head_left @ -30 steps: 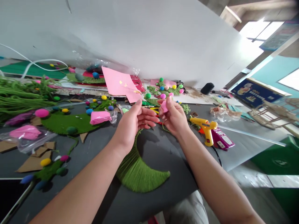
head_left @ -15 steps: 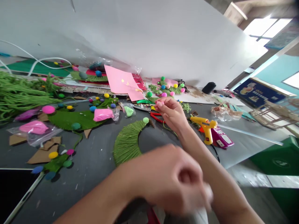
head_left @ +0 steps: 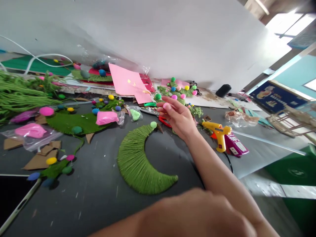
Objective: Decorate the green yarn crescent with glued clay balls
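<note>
My right hand (head_left: 181, 118) is raised over the back of the table, a small pink ball (head_left: 167, 106) held between its thumb and fingers. Low in the picture my left hand (head_left: 209, 214) is smeared by motion, and its fingers are hidden. Between the arms and the table's back lies a crescent (head_left: 138, 161) wrapped in green yarn, with a light green ball (head_left: 153, 124) at its upper tip. Red-handled pliers (head_left: 164, 121) lie beneath my right hand.
A yellow glue gun (head_left: 218, 133) stands right of my right hand beside a purple box (head_left: 237, 144). Bagged pink clay (head_left: 107, 117), decorated green leaves (head_left: 74, 124) and cardboard scraps lie to the left. Pink paper (head_left: 128, 80) leans near the wall.
My left hand has dropped lower in the picture, uncovering the crescent's lower part. My right hand's fingers have spread a little around the pink ball. The view has shifted slightly.
</note>
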A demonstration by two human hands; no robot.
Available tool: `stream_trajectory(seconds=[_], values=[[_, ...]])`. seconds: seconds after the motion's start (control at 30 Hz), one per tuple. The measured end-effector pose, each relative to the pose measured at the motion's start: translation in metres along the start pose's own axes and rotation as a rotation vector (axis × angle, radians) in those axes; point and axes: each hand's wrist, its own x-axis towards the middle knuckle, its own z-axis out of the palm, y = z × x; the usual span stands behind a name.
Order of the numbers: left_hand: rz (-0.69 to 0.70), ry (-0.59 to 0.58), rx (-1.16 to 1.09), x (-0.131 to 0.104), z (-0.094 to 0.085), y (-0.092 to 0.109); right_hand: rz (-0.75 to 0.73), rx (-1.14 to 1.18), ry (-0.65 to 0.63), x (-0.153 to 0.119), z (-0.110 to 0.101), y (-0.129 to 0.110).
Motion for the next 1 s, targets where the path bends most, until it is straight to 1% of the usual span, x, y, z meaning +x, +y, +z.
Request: stream_trajectory(seconds=[0.07,0.1,0.13,0.17,0.2,0.27,0.3,0.37,0.43,0.47,0.5,0.57,0.63,0.67,0.73,0.8,0.83,0.93,1.0], values=[[-0.01,0.18,0.051,-0.007,-0.044,0.004,0.067,-0.015,0.046,-0.001,0.002,-0.003],[-0.076,0.347,0.096,-0.013,-0.063,0.001,0.079,-0.037,0.069,-0.002,0.003,-0.004],[-0.148,0.601,0.183,-0.021,-0.078,-0.005,0.07,-0.061,0.081,-0.003,0.003,-0.005],[-0.198,0.785,0.238,-0.03,-0.091,-0.014,0.04,-0.081,0.081,-0.004,0.004,-0.005],[-0.23,0.893,0.246,-0.039,-0.1,-0.023,-0.004,-0.093,0.071,-0.005,0.005,-0.005],[-0.288,0.99,0.279,-0.056,-0.11,-0.041,-0.074,-0.093,0.025,-0.006,0.006,-0.004],[-0.308,1.005,0.341,-0.063,-0.112,-0.049,-0.073,-0.086,-0.004,-0.006,0.007,-0.004],[-0.316,0.973,0.463,-0.071,-0.113,-0.06,0.001,-0.075,-0.039,-0.007,0.009,-0.003],[-0.307,0.942,0.526,-0.073,-0.114,-0.066,0.079,-0.108,-0.036,-0.008,0.01,-0.003],[-0.306,0.941,0.54,-0.073,-0.116,-0.068,0.082,-0.144,-0.024,-0.009,0.011,-0.003],[-0.31,0.954,0.546,-0.073,-0.117,-0.07,0.056,-0.185,-0.012,-0.009,0.012,-0.003],[-0.318,1.004,0.542,-0.073,-0.121,-0.075,-0.043,-0.242,0.001,-0.01,0.013,-0.003],[-0.319,1.047,0.517,-0.073,-0.125,-0.083,-0.104,-0.244,-0.007,-0.01,0.014,-0.003],[-0.316,1.063,0.502,-0.073,-0.126,-0.087,-0.1,-0.229,-0.009,-0.01,0.014,-0.003],[-0.314,1.078,0.456,-0.072,-0.129,-0.096,-0.034,-0.207,-0.001,-0.01,0.015,-0.003],[-0.319,1.082,0.389,-0.071,-0.13,-0.103,0.024,-0.245,0.027,-0.011,0.015,-0.004],[-0.323,1.073,0.361,-0.071,-0.131,-0.106,0.019,-0.284,0.042,-0.011,0.015,-0.005],[-0.328,1.033,0.309,-0.069,-0.132,-0.111,-0.113,-0.375,0.049,-0.013,0.016,-0.007],[-0.33,1.047,0.28,-0.068,-0.133,-0.113,-0.174,-0.379,0.032,-0.013,0.017,-0.007]])
